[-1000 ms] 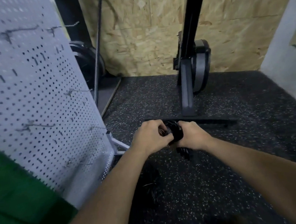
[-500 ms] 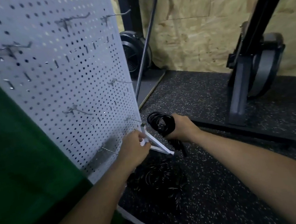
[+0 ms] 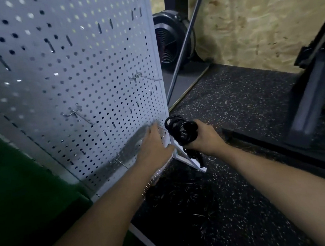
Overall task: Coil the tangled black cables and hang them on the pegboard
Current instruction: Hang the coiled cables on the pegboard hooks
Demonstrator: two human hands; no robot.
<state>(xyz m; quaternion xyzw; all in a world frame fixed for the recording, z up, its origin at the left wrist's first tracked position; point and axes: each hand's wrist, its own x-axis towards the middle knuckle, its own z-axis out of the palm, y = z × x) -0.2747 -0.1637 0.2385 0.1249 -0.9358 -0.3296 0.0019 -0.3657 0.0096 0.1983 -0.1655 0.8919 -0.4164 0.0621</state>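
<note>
Floor: we see black rubber matting with pale flecks across the right and lower part of the view.
Wall: bare chipboard sheeting at the back.
Pegboard: a pale grey perforated metal pegboard stands upright on the left. Its white stand foot is on the floor at the lower right corner.
Green surface: a dark green panel fills the lower left. We cannot tell what it is.
Machine frame: a dark metal exercise-machine frame is at the right edge, well apart from the pegboard.
Fan: a black round fan housing sits behind the pegboard edge, and a slanted grey metal bar crosses it.
Loose cables: a dim heap of tangled black cables lies on the floor below the forearms. We cannot make out detail.
Left grip: a bare hand with fingers stretched out and apart, tips on the pegboard face near its lower right corner, thumb at the board edge. It holds nothing.
Right grip: a bare hand clamped round the coiled cable, just beside the pegboard edge.
Coiled cable: a black cable wound into a tight bundle is held off the floor with its loops toward the board. It is not yet on a hook, and a tail hangs below the fist.
Hooks: bare wire hooks jut from the board. One sits between the left fingertips and the coil.
</note>
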